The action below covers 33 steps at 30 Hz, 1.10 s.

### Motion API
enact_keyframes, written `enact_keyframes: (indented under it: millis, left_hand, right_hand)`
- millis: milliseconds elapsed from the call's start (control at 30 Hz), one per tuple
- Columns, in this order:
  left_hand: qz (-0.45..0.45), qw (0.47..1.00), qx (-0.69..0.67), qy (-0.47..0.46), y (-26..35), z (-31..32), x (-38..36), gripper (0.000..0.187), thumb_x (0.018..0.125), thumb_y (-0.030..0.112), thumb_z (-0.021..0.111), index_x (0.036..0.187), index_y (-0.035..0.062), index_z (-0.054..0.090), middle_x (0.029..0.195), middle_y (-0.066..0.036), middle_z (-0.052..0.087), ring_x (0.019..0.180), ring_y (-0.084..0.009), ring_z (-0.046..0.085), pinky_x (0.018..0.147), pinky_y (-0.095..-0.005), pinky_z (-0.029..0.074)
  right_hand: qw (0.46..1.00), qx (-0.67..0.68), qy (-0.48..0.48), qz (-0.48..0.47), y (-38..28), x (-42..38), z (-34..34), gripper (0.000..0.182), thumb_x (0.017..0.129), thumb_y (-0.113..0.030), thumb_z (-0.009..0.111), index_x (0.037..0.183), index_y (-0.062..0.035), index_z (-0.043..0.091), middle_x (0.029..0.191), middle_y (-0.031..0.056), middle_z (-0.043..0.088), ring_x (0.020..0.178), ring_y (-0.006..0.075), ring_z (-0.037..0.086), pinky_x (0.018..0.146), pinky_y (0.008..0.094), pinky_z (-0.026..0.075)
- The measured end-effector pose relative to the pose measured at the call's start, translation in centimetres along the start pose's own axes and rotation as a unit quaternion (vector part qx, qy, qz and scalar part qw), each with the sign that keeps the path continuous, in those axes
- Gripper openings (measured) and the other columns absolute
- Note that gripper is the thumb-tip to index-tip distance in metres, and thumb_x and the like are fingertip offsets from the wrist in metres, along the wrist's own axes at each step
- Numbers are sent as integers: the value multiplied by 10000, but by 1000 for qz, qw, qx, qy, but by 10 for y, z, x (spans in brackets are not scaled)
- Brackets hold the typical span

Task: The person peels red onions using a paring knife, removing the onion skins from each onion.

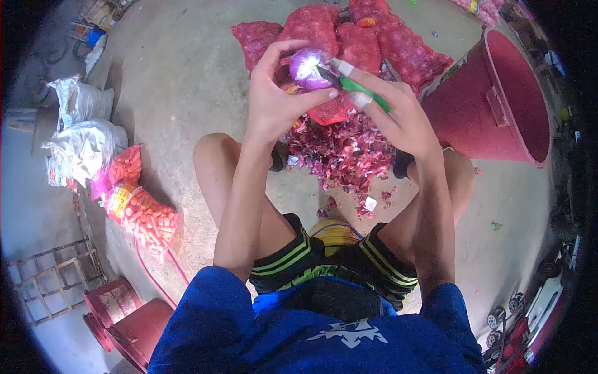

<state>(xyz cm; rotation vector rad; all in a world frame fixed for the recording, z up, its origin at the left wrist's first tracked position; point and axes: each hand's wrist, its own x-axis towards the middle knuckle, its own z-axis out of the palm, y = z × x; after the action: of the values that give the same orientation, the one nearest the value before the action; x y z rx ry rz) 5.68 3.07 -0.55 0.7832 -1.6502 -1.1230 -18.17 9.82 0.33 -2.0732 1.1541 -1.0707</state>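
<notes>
My left hand (283,103) is closed around a purple onion (302,73), thumb below and fingers over the top. A bright white patch shows on the onion's face. My right hand (389,103) grips a knife by its green handle (367,93), and the dark blade points left against the onion. Pale wraps cover some of the right fingertips. Below both hands, a heap of red onion skins (339,153) lies on the floor between my feet. Red mesh sacks of onions (358,50) lie just beyond the hands.
A large red bin (467,100) stands on the right, close to my right knee. To the left are white sacks (87,146) and a bag of carrots (146,215). Further red tubs (134,324) and a metal rack (53,280) are at lower left. Assorted items line the right edge.
</notes>
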Motion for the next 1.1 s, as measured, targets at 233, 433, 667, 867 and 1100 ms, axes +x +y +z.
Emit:
enact_keyframes:
  millis: [233,433,667,867,1100]
  left_hand:
    - [-54,996,-75,0,8,0,-1,829,708,-51,953,1436,-5,558,1327,-122,681,1212,-209,680,1080,-369,563]
    - [-82,960,-267,-7,11,-2,-6,780,735,-37,924,1432,1,576,1315,-116,692,1193,-183,683,1067,-349,550]
    - [-112,892,-438,-28,-4,-9,-8,661,899,52,800,1497,20,521,1357,-122,685,1256,-216,673,1141,-390,508]
    - [-168,889,-426,15,-11,-8,-10,607,968,155,784,1512,99,521,1359,-53,693,1266,-197,665,1129,-402,515]
    - [-164,884,-439,6,-12,7,-11,549,977,55,759,1475,91,531,1377,-62,675,1271,-200,665,1116,-385,544]
  right_hand:
    - [997,-2,74,1,9,7,10,446,1080,-99,576,1517,-13,595,1410,190,711,1279,223,683,1075,347,506]
    - [986,-7,163,28,38,12,11,457,1106,-128,557,1552,-25,570,1258,133,756,1167,168,686,1025,328,522]
    - [968,149,134,152,29,2,7,544,1093,-179,580,1607,-31,483,1046,42,698,819,107,586,792,290,510]
    - [982,143,72,97,-12,0,7,647,1047,-119,592,1662,-56,401,933,73,697,789,128,611,774,301,512]
    - [990,102,83,44,-15,2,20,686,1015,-105,648,1655,-74,405,999,207,778,830,193,700,831,345,540]
